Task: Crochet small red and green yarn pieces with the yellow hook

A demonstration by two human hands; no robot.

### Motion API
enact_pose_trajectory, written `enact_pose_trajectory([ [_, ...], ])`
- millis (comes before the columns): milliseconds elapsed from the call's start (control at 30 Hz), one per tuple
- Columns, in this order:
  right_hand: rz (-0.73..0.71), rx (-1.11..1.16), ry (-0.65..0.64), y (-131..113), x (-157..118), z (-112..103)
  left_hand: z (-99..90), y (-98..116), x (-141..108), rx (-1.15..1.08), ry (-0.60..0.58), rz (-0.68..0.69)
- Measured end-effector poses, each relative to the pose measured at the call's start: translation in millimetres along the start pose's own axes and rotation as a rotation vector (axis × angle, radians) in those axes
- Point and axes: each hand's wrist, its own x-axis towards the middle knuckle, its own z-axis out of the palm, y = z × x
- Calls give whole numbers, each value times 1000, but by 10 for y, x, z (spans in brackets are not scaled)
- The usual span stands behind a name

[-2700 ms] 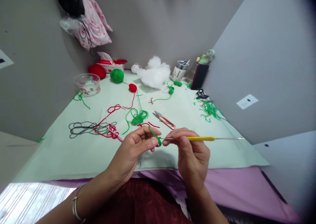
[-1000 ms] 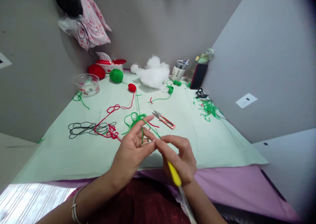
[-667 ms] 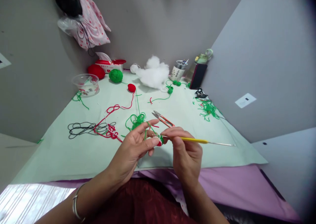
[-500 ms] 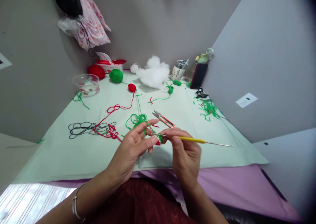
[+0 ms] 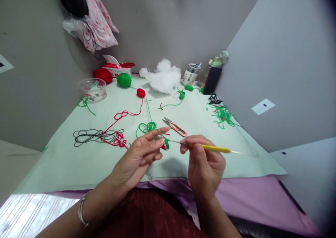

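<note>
A small red, white and green crocheted piece [image 5: 166,144] is pinched between the thumb and fingers of my left hand [image 5: 140,154]. Green yarn passes over that hand's raised index finger and leads to a loose green coil [image 5: 147,127] on the table. My right hand [image 5: 206,161] grips a yellow-handled crochet hook [image 5: 214,148]. Its thin metal shaft points left, with the tip at the green edge of the piece. Orange-handled thread snips [image 5: 175,127] lie just beyond my hands.
Red yarn [image 5: 120,139] and black cord [image 5: 89,137] lie on the left of the pale table cover [image 5: 78,168]. White stuffing [image 5: 164,77], a pen cup [image 5: 190,74] and a phone [image 5: 212,80] stand behind. Green scraps [image 5: 222,116] are at right.
My right hand has moved right with the hook, farther from my left hand. The crocheted piece has shifted slightly left and turned, and my left fingers have curled in more.
</note>
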Motion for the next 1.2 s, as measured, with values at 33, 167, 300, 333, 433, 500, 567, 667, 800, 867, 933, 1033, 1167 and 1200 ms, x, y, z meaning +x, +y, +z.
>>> enact_pose_trajectory([
  [33,72,88,0,5,15,9,-7,1,2,31,7,29],
  [167,174,129,-75,53,6,40,-30,-58,-9,224,18,160],
  [300,242,133,-59,107,-25,24,-65,-88,-33,378,78,234],
  [333,255,145,-55,115,-25,17,-72,-83,-37,412,92,234],
  [433,267,118,-59,117,-11,9,-82,-59,-41,528,90,277],
  [500,232,70,-65,89,-1,24,-81,-47,-42,658,121,391],
  [567,156,17,-73,42,3,52,-80,-41,-43,803,194,551],
  [667,46,-40,-79,-28,-3,94,-88,-38,-49,903,265,691],
  [800,8,-40,-72,-45,-4,108,-111,-46,-53,781,150,517],
  [867,-6,-52,-74,-31,9,103,-114,-50,-49,731,110,449],
  [933,-8,-74,-84,-20,20,103,-110,-56,-44,727,138,456],
  [1033,-26,-106,-109,-17,0,123,-100,-69,-34,711,201,485],
  [1167,-229,-257,-150,14,-95,132,-95,-84,-20,565,193,446],
  [1200,-300,-323,-159,30,-120,119,-95,-84,-19,520,173,416],
])
